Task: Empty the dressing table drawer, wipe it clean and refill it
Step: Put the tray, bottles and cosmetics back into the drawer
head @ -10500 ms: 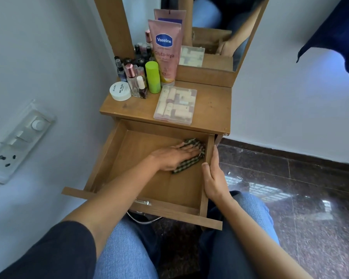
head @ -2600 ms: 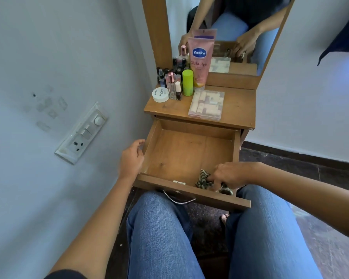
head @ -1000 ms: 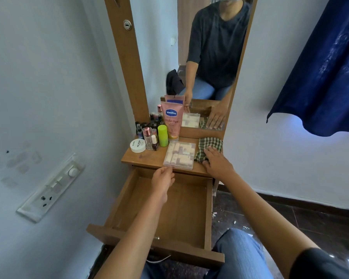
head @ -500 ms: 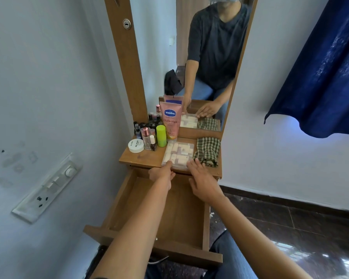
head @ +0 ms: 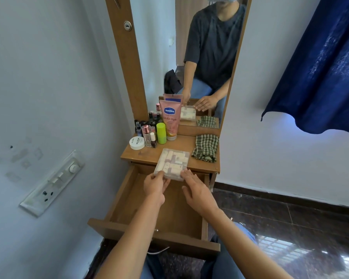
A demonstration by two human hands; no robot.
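dressing table (head: 147, 157) | we saw its drawer (head: 129, 231) pulled out | checked cloth (head: 206, 148) lay on the top, right side | clear box (head: 172, 164) jutted over the front edge | our left hand (head: 156, 187) pinched its near-left corner | our right hand (head: 197, 195) touched its near-right corner, fingers straight

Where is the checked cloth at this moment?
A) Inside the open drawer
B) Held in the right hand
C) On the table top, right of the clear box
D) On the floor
C: the checked cloth lies on the table top, right of the clear box, while the left hand and right hand are both at the box's near edge, above the drawer.
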